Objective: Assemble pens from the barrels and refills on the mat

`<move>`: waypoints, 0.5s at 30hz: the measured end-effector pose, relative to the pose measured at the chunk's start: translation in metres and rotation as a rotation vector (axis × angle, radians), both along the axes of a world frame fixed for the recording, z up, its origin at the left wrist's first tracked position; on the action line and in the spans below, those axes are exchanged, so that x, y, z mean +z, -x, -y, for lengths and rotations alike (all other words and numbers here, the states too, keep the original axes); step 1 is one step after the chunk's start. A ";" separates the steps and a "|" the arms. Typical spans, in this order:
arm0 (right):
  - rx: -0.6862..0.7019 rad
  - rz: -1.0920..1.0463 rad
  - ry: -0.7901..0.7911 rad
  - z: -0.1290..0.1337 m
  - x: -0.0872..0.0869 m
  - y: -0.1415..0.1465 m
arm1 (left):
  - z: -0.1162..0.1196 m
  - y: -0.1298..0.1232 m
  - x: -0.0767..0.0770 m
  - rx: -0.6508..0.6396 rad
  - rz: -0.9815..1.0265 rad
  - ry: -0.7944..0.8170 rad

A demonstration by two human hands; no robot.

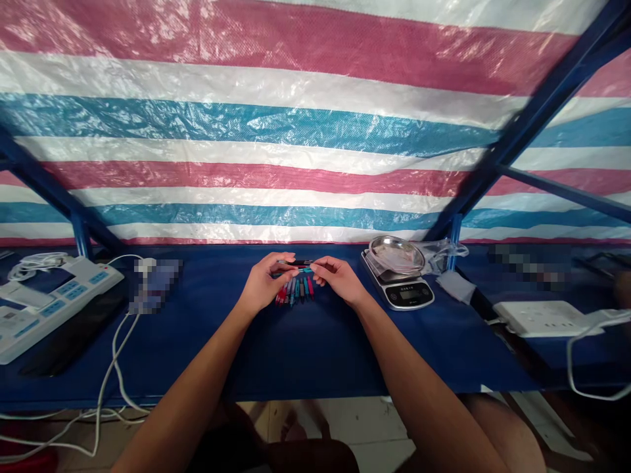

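Observation:
My left hand and my right hand meet above the middle of the blue table top. Between their fingertips they hold a slim dark pen level, with a teal part showing near my right fingers. Just below my hands, a row of several colored pens lies side by side, tips toward me. The pens are red, blue and teal, and my hands hide their far ends.
To the right stands a digital kitchen scale bearing a steel dish, with clear plastic behind it. White power strips and cables lie at both sides. A striped tarp and blue metal struts rise behind.

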State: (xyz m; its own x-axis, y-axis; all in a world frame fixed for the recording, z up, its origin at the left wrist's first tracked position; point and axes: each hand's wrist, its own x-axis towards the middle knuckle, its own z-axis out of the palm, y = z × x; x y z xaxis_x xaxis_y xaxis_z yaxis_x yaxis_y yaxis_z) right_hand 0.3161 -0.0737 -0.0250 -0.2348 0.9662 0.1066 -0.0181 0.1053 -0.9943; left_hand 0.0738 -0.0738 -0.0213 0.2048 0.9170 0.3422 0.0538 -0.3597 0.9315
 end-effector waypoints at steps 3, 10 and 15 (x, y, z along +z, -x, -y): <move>-0.019 -0.065 0.016 0.001 0.002 0.003 | -0.003 0.002 0.000 -0.024 0.145 0.150; -0.073 0.038 -0.038 0.007 0.003 0.015 | -0.001 -0.010 -0.004 -0.029 0.490 0.363; -0.091 0.041 -0.065 0.008 0.003 0.019 | 0.002 -0.017 -0.005 -0.021 0.547 0.353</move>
State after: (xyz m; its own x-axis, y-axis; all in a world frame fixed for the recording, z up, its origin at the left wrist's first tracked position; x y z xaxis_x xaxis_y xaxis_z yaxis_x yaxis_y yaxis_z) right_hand 0.2975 -0.0816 -0.0217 -0.1515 0.9751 0.1621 0.0346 0.1691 -0.9850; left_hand 0.0909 -0.0758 -0.0266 0.1056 0.9911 0.0815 -0.4656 -0.0231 0.8847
